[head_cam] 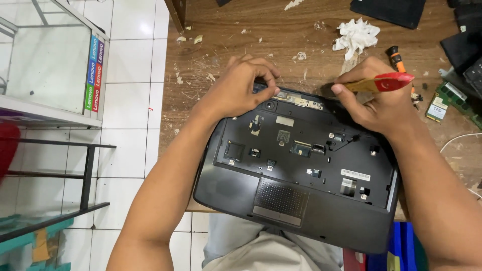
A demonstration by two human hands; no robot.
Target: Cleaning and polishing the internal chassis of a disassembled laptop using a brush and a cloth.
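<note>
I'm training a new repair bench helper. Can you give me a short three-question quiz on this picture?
1. True or false: the keyboard is still fitted on the laptop base.
2. What does the right hand hold?
A. a brush with a red handle
B. a hammer
C. a cup
3. Where does the left hand rest: at the laptop's far edge or on the touchpad?

Key:
1. False; the inner deck is bare.
2. A.
3. At the far edge, fingers curled at the hinge strip.

brush (384,83) bristles hidden by right hand (374,103)
</note>
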